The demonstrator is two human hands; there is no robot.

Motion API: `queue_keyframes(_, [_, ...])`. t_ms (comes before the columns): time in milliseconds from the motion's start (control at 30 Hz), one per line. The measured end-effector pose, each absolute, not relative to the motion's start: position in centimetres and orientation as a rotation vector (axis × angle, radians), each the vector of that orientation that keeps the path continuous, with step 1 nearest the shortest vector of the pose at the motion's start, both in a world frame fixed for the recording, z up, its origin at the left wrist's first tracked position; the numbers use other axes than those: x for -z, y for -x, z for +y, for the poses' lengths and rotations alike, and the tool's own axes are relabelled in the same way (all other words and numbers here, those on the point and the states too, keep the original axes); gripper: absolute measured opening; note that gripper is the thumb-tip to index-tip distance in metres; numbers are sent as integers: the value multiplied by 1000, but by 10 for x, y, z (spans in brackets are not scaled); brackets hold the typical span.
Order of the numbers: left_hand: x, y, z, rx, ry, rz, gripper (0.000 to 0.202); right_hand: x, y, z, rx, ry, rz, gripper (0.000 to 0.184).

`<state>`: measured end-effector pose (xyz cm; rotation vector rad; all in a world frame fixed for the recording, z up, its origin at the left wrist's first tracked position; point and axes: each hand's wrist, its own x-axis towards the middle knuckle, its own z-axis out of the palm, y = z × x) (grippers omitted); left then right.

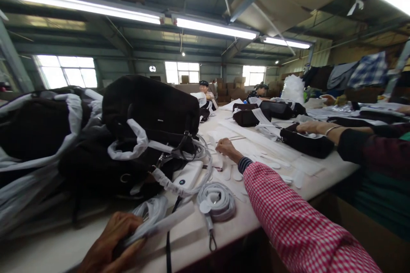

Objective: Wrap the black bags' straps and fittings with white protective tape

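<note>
My left hand (118,239), low at the front edge, has its fingers wrapped round a coiled strap in whitish wrapping (150,217), one flat end of which sticks out to the right. Reaching forward over the table, my right hand (228,148) in a red-and-white checked sleeve has its fingers curled together; what they hold, if anything, is too small to make out. Below it are several white paper-like strips (237,174). Between the hands sits another coiled strap (221,202), with a round white sticker and a metal clip. A white device (188,177) lies just behind that coil.
Black bags (150,106) with white-wrapped handles pile up on the left. To the right, a co-worker's hand (310,127) touches a black bag (304,143). More black bags (278,109) stand farther back on the white table (240,226). Two people sit at the far end.
</note>
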<state>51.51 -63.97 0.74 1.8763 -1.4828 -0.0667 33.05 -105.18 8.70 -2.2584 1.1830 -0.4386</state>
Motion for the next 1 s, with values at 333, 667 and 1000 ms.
queue_keyframes(333, [-91,-466,-600,651,-1083,-399,32,-144,-282,-921,676,1977,569,8])
queue_keyframes(667, [-110,-429,-579,639,-1023,-244,24,-127,-294,-750,335,1545,295,18])
queue_keyframes(1000, [-99,-431,-579,671,-1199,-619,37,-111,-327,-732,271,1309,316,21])
